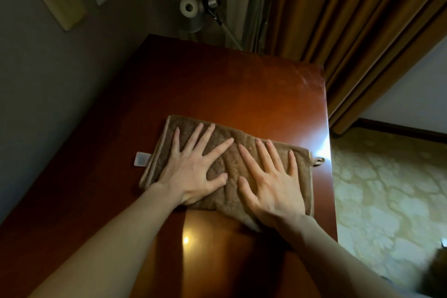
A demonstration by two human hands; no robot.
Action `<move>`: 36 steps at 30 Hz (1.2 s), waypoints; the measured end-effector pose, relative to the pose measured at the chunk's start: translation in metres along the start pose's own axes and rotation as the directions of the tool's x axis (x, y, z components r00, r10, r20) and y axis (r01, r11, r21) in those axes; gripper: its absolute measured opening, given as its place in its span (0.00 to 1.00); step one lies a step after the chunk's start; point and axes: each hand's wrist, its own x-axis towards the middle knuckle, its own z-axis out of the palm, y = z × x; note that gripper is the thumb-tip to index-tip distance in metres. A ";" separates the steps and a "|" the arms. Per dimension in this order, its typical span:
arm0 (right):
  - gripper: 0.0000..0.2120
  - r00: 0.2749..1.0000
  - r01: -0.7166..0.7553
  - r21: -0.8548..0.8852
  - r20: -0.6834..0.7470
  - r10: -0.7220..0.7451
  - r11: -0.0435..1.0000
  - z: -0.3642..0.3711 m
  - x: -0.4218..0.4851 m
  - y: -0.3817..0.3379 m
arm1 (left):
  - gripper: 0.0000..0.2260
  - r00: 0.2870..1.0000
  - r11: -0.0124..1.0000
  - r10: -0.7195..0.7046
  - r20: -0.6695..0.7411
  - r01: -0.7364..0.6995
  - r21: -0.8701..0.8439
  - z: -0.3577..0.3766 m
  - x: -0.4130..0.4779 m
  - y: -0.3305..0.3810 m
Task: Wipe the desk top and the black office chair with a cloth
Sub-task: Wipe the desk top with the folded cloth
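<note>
While both hands press flat, left hand point(193, 174) and right hand point(271, 185) side by side, fingers spread and straight, gripping nothing, on the folded brown cloth point(232, 159), mid red-brown worktop point(242, 84), gold curtain point(350, 31) behind.

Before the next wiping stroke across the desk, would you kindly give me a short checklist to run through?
1. Left hand and right hand flat on the cloth: ok.
2. Cloth folded, lying flat on the desk top: ok.
3. Small pale tag at the cloth's left edge, attached or loose: cannot tell.
4. Far right corner free of pale haze: not ok.
5. Lamp beyond the far edge, on the desk or behind it: cannot tell.
</note>
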 end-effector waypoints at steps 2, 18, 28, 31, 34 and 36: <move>0.33 1.000 -0.011 -0.003 -0.007 0.011 1.000 -0.001 0.017 0.006 | 0.35 1.000 1.000 0.005 -0.006 -0.005 0.005 0.000 0.019 -0.005; 0.35 0.999 0.019 0.014 -0.042 -0.018 1.000 -0.013 0.168 0.060 | 0.36 0.998 0.998 -0.061 -0.001 0.061 0.014 -0.018 0.165 -0.049; 0.37 0.998 0.054 0.011 -0.042 -0.053 0.999 -0.017 0.239 0.084 | 0.36 0.996 0.996 -0.088 0.016 0.087 0.025 -0.024 0.231 -0.074; 0.38 0.998 0.057 0.008 -0.036 -0.057 0.998 -0.020 0.255 0.089 | 0.33 0.996 0.996 -0.082 0.021 0.081 0.028 -0.026 0.248 -0.080; 0.37 0.998 0.052 0.012 -0.030 -0.052 0.999 -0.021 0.272 0.095 | 0.36 0.996 0.996 -0.084 0.037 0.084 0.012 -0.030 0.265 -0.086; 0.37 0.999 0.039 0.014 -0.027 -0.039 0.999 -0.024 0.284 0.096 | 0.37 0.995 0.996 -0.089 0.034 0.089 0.001 -0.032 0.276 -0.088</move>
